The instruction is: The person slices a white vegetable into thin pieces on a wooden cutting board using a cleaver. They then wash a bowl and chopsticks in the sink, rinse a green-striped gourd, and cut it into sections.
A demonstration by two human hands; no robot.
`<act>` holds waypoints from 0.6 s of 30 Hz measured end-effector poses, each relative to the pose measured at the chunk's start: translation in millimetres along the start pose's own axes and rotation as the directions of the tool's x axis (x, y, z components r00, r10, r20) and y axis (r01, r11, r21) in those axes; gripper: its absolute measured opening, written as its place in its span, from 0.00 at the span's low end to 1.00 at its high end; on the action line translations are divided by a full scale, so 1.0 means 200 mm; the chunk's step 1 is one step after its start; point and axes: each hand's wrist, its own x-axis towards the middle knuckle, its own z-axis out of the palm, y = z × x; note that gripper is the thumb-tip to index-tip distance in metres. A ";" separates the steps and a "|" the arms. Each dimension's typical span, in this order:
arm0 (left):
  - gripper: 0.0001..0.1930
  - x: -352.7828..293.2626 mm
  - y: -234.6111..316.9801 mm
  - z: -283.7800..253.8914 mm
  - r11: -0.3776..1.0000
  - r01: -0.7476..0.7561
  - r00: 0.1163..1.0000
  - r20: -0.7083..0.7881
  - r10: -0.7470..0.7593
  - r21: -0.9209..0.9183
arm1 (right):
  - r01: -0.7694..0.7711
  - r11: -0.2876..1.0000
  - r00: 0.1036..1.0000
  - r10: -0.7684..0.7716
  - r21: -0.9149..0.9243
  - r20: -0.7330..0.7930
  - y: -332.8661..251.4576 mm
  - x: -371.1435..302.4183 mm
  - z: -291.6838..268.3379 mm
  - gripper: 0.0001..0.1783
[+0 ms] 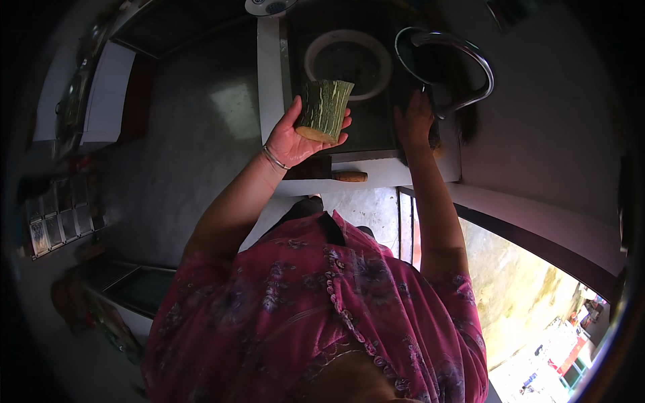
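Note:
My left hand (295, 138) holds up a thick cut chunk of pumpkin (326, 111) with green, pale-streaked skin. Its lower cut face is tan, and my fingers wrap behind it with the thumb at its left side. My right hand (415, 121) reaches into the shaded area beside the curved chrome faucet (480, 64). The fingers there stretch forward with the thumb apart; shadow hides whether they touch the faucet's base. Beyond the pumpkin, a round pale-rimmed basin (310, 64) sits in the dark sink (369, 138).
At the counter's near edge lies a knife (349, 176) with a wooden handle, pointing left. A patterned bowl (271, 7) stands at the far left corner of the counter (270, 67). A wall rises to the right, with a bright opening (524, 282) below it.

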 end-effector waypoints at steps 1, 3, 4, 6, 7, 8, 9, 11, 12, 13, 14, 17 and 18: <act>0.35 0.05 0.03 -0.03 0.998 0.021 1.000 0.018 -0.020 -0.061 | -0.053 0.997 0.999 0.053 -0.049 -0.004 -0.02 0.03 0.04 0.39; 0.35 0.14 0.09 -0.05 0.980 0.051 0.998 -0.020 -0.056 -0.195 | -0.151 0.985 0.988 0.152 -0.086 0.007 -0.08 0.06 0.03 0.38; 0.34 0.17 0.10 -0.06 0.975 0.032 0.997 -0.061 -0.047 -0.220 | -0.193 0.979 0.980 0.195 -0.072 0.024 -0.11 0.07 0.01 0.38; 0.32 0.25 0.13 -0.09 0.966 0.000 0.990 -0.134 -0.036 -0.260 | -0.221 0.974 0.974 0.223 -0.057 0.037 -0.11 0.07 0.03 0.36; 0.31 0.28 0.14 -0.12 0.961 -0.005 0.991 -0.128 -0.031 -0.276 | -0.202 0.978 0.978 0.204 -0.054 0.040 -0.09 0.05 0.06 0.35; 0.30 0.31 0.14 -0.15 0.959 -0.010 0.991 -0.131 -0.029 -0.282 | -0.183 0.982 0.982 0.185 -0.054 0.041 -0.08 0.05 0.07 0.34; 0.30 0.34 0.14 -0.17 0.957 -0.015 0.990 -0.135 -0.025 -0.289 | -0.152 0.987 0.988 0.153 -0.058 0.023 -0.07 0.04 0.07 0.34; 0.27 0.40 0.12 -0.19 0.948 -0.032 0.985 -0.169 -0.023 -0.318 | -0.087 0.994 0.996 0.087 -0.065 -0.009 -0.06 0.01 0.08 0.32; 0.27 0.43 0.11 -0.20 0.945 -0.034 0.985 -0.171 -0.023 -0.326 | -0.075 0.996 0.997 0.075 -0.055 -0.006 -0.06 0.00 0.08 0.31; 0.27 0.47 0.09 -0.22 0.942 -0.037 0.985 -0.173 -0.023 -0.335 | -0.063 0.997 0.998 0.063 -0.045 -0.003 -0.05 0.00 0.08 0.29; 0.27 0.50 0.09 -0.23 0.941 -0.037 0.985 -0.174 -0.024 -0.338 | -0.054 0.998 0.999 0.054 -0.031 -0.006 -0.05 0.00 0.07 0.28; 0.27 0.59 0.05 -0.25 0.949 -0.036 0.973 -0.229 -0.039 -0.314 | 0.014 1.000 1.000 -0.014 -0.021 -0.012 0.01 -0.01 0.06 0.24; 0.27 0.62 0.04 -0.25 0.950 -0.054 0.963 -0.269 -0.033 -0.308 | 0.025 0.999 1.000 -0.026 -0.028 -0.006 0.02 -0.02 0.06 0.23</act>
